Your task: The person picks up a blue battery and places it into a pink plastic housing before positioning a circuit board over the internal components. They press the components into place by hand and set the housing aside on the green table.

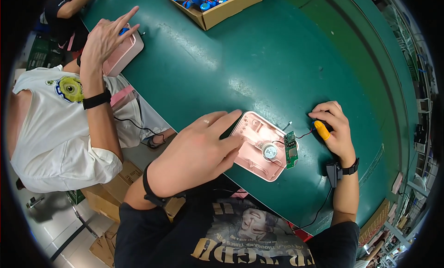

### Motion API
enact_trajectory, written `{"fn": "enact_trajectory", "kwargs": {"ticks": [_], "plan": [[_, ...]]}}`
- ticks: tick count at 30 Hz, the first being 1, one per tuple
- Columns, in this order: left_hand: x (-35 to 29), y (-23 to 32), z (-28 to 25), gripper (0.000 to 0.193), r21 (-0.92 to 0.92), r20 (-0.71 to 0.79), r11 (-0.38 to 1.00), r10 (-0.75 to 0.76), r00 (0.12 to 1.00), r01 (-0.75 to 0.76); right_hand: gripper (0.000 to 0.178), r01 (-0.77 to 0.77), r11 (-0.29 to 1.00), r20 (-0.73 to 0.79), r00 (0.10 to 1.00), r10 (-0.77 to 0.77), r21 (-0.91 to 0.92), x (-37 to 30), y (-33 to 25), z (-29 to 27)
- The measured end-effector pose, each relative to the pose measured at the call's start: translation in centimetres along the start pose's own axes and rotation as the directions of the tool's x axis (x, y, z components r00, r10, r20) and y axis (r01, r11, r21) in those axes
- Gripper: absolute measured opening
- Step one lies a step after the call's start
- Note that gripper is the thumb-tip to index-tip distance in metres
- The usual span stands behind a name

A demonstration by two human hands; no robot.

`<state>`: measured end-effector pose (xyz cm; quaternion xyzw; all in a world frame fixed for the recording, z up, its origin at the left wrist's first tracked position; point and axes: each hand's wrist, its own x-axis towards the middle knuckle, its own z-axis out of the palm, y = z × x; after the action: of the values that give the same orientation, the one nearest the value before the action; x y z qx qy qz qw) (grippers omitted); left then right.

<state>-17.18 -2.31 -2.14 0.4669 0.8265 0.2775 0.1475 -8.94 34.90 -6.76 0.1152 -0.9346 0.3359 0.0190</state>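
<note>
A pale pink plastic housing lies with its hollow side up on the table in front of me. Inside it sits a round silver motor. A green circuit board stands tilted at the housing's right edge, joined to thin wires. My left hand is at the housing's left edge, fingers stretched and apart; its fingertips partly cover the rim. To the right, my right hand has its fingers closed round a small blue battery, mostly hidden, with a red wire running to the board. A yellow finger cot covers its thumb.
A cardboard box of blue batteries with red wires stands at the table's far side. At left, a co-worker's hand is over another pink housing. The green table ends along a slanting near edge. A black cable hangs from my right wrist.
</note>
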Motion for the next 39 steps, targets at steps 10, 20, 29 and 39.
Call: {"fn": "enact_trajectory", "kwargs": {"ticks": [10,20,29,39], "plan": [[-2.8,0.9,3.2,0.041,0.214,-0.121,0.973,-0.061,0.991,0.086,0.019,-0.006,0.988,-0.099,0.995,0.022,0.156,1.4,-2.4,-2.0],[-3.4,0.2,4.4,0.037,0.257,-0.17,0.966,0.038,0.985,0.007,0.032,0.482,0.875,0.292,0.831,-0.474,0.048,8.3,-11.7,-0.2],[-3.9,-0.4,4.8,0.027,0.236,-0.226,0.972,0.072,0.971,-0.017,0.032,0.543,0.84,0.559,0.698,-0.448,-0.004,10.1,-14.0,2.4],[-4.4,-0.3,5.1,0.023,0.276,-0.24,0.961,0.062,0.969,0.007,0.019,0.495,0.837,0.714,0.671,-0.199,-0.232,10.4,-15.8,4.3]]}}
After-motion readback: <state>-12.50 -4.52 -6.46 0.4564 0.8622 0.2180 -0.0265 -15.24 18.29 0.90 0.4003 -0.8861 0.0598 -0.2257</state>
